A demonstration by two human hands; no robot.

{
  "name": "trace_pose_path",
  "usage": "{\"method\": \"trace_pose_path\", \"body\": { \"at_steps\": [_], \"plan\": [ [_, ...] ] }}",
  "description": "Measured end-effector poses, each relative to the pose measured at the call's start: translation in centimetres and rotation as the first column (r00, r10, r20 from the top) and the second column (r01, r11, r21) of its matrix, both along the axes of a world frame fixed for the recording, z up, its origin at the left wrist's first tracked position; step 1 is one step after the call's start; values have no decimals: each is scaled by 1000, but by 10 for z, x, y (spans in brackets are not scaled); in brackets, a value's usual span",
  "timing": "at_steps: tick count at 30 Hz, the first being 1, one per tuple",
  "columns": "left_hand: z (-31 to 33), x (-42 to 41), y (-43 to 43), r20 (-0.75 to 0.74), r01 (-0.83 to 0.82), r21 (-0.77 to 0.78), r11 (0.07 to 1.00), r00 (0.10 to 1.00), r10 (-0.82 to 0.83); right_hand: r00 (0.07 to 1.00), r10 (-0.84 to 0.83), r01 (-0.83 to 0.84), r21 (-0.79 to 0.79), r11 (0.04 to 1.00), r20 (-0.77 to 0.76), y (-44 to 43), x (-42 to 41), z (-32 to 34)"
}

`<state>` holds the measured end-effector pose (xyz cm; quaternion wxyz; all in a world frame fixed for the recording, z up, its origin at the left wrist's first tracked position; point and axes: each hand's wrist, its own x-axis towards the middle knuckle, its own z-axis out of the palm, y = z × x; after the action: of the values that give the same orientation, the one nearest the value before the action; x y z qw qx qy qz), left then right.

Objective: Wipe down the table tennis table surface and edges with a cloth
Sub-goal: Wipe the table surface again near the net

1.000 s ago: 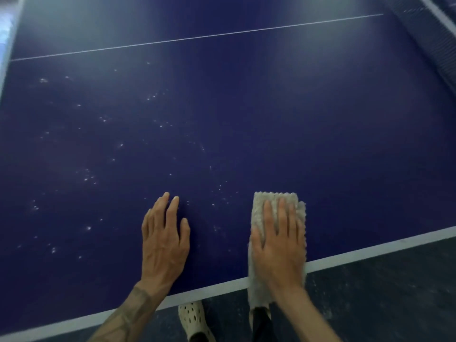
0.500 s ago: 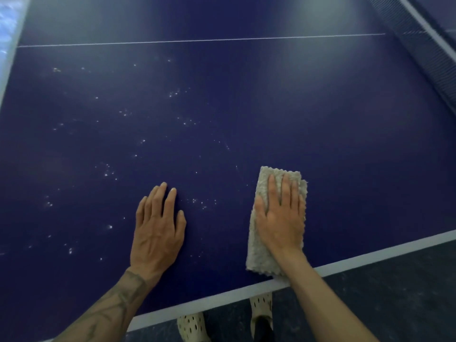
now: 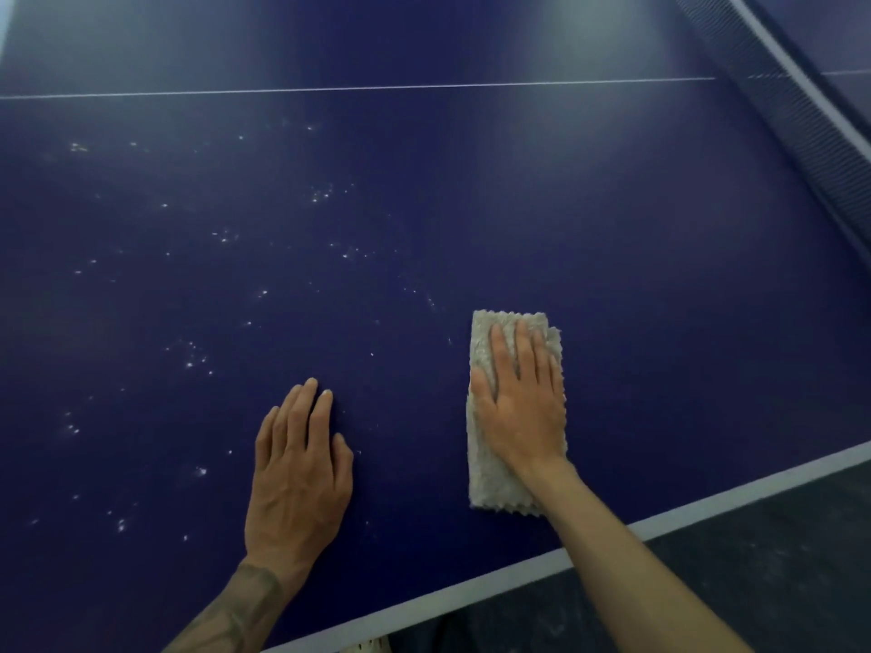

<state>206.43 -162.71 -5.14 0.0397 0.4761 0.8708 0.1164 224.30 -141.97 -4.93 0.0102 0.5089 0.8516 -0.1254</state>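
Dark blue table tennis table (image 3: 612, 275) fills our view, lit in pale patches toward its far side. Our right hand (image 3: 523, 407) lies flat on the folded cloth (image 3: 492, 492), fingers straight and close together, pressing it down rather than clutching it. The cloth sits on the playing surface just inside the white edge stripe (image 3: 754, 492). Our left hand (image 3: 299, 473) rests open and flat on the bare surface beside it, holding nothing, and we take it to be a brace.

We judge the step in hand to be a wiping stroke over this near part. To do it well we should keep the palm's weight even across the cloth and work in overlapping lanes leftward, where white specks (image 3: 323, 195) lie scattered, most of them well apart from the cloth. The stripe and the table's rim will need their own pass.

Farther off run the thin centre line (image 3: 377, 88) and the net (image 3: 801, 134). We see no containers anywhere in view.
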Motion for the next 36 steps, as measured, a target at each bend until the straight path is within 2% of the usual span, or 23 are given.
{"method": "trace_pose_path", "body": {
  "at_steps": [2, 3, 5, 7, 9, 11, 14, 17, 19, 21, 24, 26, 28, 32, 34, 36],
  "plan": [
    [-1, 0, -1, -6, -4, -7, 1000, 1000, 4, 999, -50, 50, 25, 998, -11, 1, -29, -1],
    [-1, 0, -1, -9, -4, -11, 1000, 1000, 4, 999, -16, 17, 32, 999, -27, -5, -46, -2],
    [-1, 1, 1, -14, -1, -22, 1000, 1000, 1, 982, 170, -167, 45, 985, -78, -23, -72, -5],
    [1, 0, 1, -12, 3, -23, 1000, 1000, -3, 921, 376, -371, 69, 926, -104, -41, -80, -8],
    [3, -1, 2, -14, -3, -6, 1000, 1000, 3, 879, 466, -459, 83, 885, -103, -37, -68, -9],
    [5, -1, 3, -12, -26, 9, 1000, 1000, 26, 896, 434, -429, 67, 901, -91, -9, -51, -9],
    [7, -8, 12, 2, -76, 25, 997, 997, 76, 957, 288, -287, 23, 958, -41, 48, -44, -6],
    [10, -27, 35, 10, -108, 50, 993, 994, 108, 993, 110, -110, 3, 994, -35, 86, -79, -2],
    [11, -46, 53, -2, -124, 73, 990, 992, 125, 997, 70, -70, 11, 998, -42, 81, -113, -2],
    [10, -65, 70, -24, -134, 85, 987, 990, 136, 972, 213, -210, 34, 977, -97, 52, -135, -3],
    [8, -91, 90, -39, -157, 76, 985, 986, 160, 818, 546, -541, 77, 837, -180, 0, -132, -10],
    [9, -105, 100, -41, -161, 70, 984, 986, 164, 761, 630, -625, 82, 776, -157, 3, -116, -13],
    [9, -115, 109, -47, -156, 57, 986, 986, 159, 814, 570, -565, 73, 822, -113, 35, -105, -13],
    [5, -122, 116, -35, -158, 7, 987, 987, 158, 962, 263, -262, 17, 965, -68, 112, -119, -7],
    [2, -122, 116, -29, -171, -5, 985, 985, 171, 983, 175, -173, 32, 984, -54, 119, -145, -7],
    [1, -123, 115, -18, -174, -15, 985, 985, 174, 977, 198, -196, 28, 980, -85, 101, -168, -7]
  ]
}}
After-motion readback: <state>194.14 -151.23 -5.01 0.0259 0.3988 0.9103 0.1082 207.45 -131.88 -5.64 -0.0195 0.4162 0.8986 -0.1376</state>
